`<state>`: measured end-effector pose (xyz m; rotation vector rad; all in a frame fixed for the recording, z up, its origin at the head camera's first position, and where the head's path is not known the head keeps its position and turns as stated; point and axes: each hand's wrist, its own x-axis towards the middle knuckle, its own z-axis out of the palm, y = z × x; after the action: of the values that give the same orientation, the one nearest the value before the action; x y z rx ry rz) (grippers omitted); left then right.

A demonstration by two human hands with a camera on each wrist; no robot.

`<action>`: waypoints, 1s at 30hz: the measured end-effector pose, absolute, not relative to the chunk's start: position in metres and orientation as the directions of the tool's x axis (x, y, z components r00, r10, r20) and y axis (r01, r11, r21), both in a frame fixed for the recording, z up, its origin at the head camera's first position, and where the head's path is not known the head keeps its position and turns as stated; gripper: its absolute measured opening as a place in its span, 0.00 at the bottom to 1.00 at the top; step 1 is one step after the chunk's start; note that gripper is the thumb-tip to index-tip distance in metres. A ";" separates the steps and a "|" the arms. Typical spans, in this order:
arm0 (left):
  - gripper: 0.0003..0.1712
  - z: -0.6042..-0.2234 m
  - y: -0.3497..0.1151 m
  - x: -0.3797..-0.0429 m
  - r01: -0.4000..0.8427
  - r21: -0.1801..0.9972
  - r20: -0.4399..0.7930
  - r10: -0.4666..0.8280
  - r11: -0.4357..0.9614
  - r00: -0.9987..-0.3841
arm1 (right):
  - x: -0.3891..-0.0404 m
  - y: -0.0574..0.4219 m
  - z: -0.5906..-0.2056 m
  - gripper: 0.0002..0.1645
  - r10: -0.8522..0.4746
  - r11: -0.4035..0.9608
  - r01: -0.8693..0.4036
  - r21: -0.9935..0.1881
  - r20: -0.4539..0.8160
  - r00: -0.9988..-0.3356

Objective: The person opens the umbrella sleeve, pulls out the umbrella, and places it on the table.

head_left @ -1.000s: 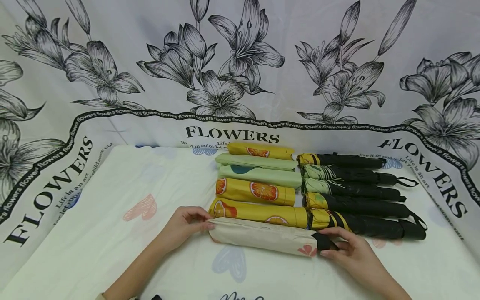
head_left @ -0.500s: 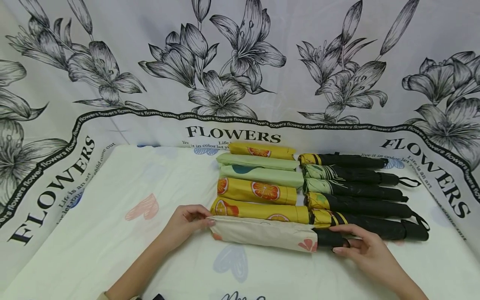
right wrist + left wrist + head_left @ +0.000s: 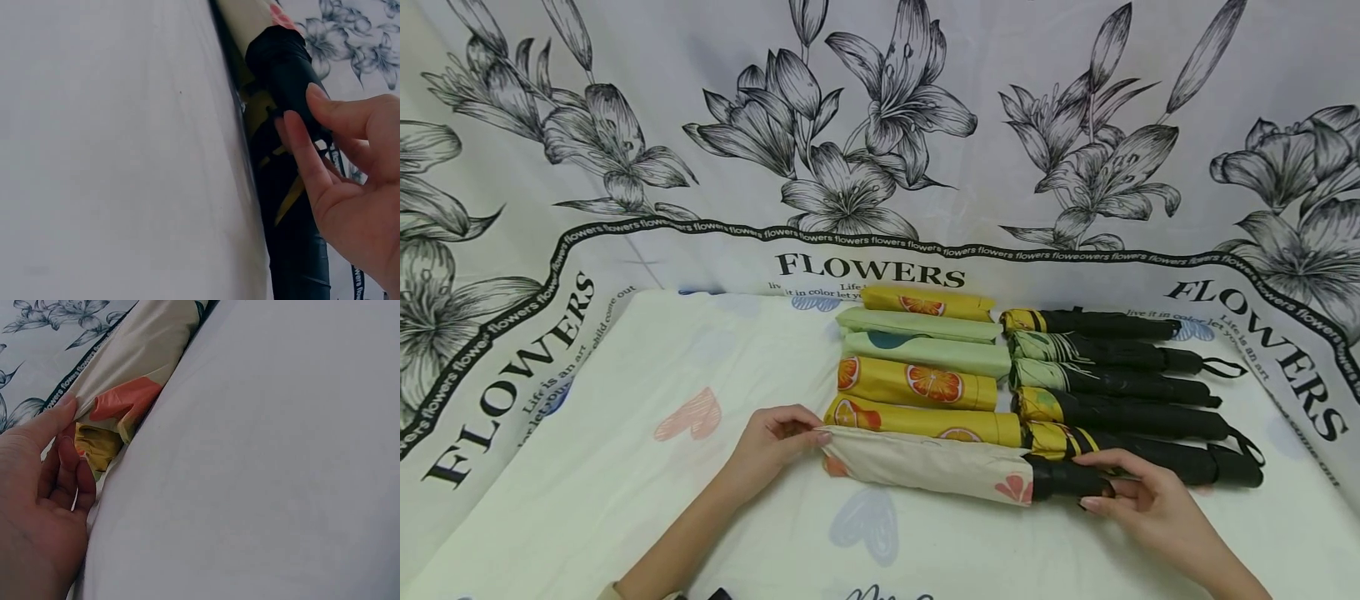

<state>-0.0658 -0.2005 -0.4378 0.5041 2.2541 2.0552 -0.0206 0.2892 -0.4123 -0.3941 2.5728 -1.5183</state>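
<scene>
A cream umbrella sleeve with coral flower prints (image 3: pixel 925 469) lies at the front of the row. Out of its right end sticks the black end of a folded umbrella (image 3: pixel 1063 478); the rest is hidden inside. My left hand (image 3: pixel 778 442) pinches the sleeve's left corner between thumb and fingers, and in the left wrist view the sleeve's end (image 3: pixel 128 403) gapes beside the fingertips. My right hand (image 3: pixel 1150 496) grips the umbrella's black end with thumb and fingers, as the right wrist view shows at the umbrella's end (image 3: pixel 287 81).
Behind lie yellow orange-print sleeves (image 3: pixel 925 423) and pale green sleeves (image 3: pixel 925 354) in a row. To their right are several folded black umbrellas (image 3: pixel 1150 415) with yellow or green tops. A white sheet (image 3: pixel 625 467) with printed hearts covers the surface; a flower-print cloth (image 3: pixel 737 200) hangs behind.
My right hand has moved right, drawing the black umbrella further out of the cream sleeve. My left hand keeps its pinch on the sleeve's corner.
</scene>
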 end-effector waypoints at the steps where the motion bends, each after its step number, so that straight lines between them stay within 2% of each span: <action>1: 0.05 -0.438 -0.200 -0.066 0.201 0.978 0.177 0.263 0.065 -0.948 | -0.020 0.290 -0.412 0.28 -0.281 0.469 -0.148 -0.871 0.012 -0.960; 11: 0.05 -0.439 -0.200 -0.067 0.198 0.978 0.176 0.241 0.072 -0.954 | -0.016 0.308 -0.412 0.29 -0.240 0.504 -0.097 -0.858 -0.031 -0.970; 17: 0.05 -0.438 -0.200 -0.068 0.192 0.978 0.168 0.247 0.078 -0.954 | -0.014 0.331 -0.410 0.29 -0.202 0.523 -0.002 -0.852 -0.122 -0.972; 30: 0.06 -0.441 -0.203 -0.069 0.199 0.977 0.171 0.282 0.073 -0.944 | -0.016 0.378 -0.413 0.27 -0.181 0.541 0.046 -0.840 -0.170 -0.969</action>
<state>-0.0694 -0.2027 -0.4406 0.5057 2.2538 2.0350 -0.0156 0.3782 -0.4133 -0.1136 2.5431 -1.3959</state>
